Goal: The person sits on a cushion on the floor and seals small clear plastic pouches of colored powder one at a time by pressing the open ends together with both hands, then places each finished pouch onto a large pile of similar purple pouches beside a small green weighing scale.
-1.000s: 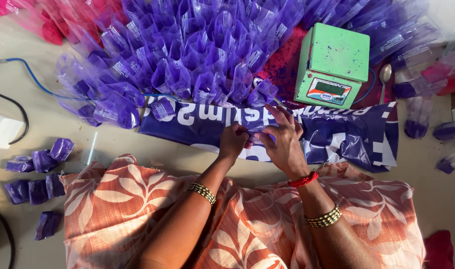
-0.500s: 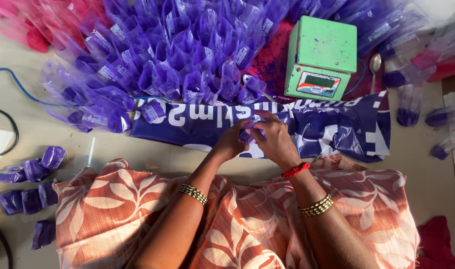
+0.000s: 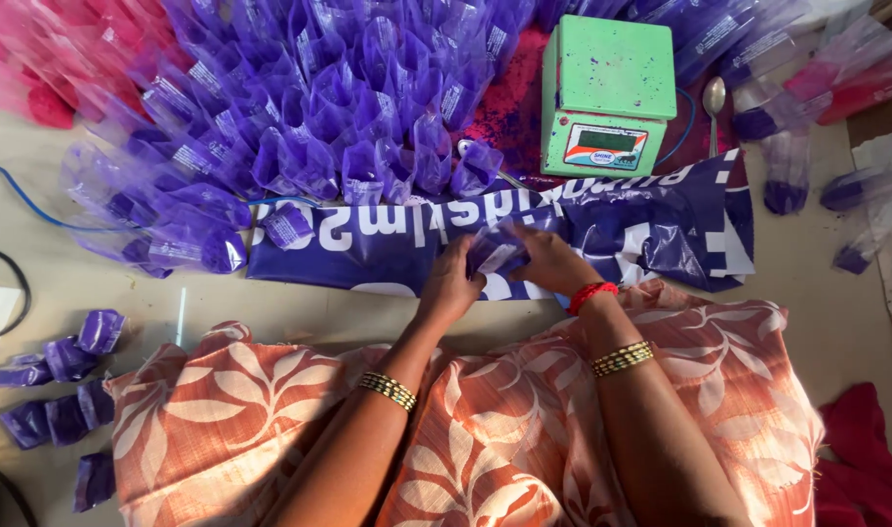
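Both hands, left hand (image 3: 453, 281) and right hand (image 3: 548, 262), have drawn slightly nearer the lap, fingers pinched narrow on a small purple packet (image 3: 497, 250), folding apparently continuing, green scale (image 3: 607, 93) beyond the fingertips.

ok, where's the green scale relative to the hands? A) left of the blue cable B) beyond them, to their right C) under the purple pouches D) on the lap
B: the green scale sits on the floor beyond the left hand and right hand, up and to their right, next to the heap of purple pouches.
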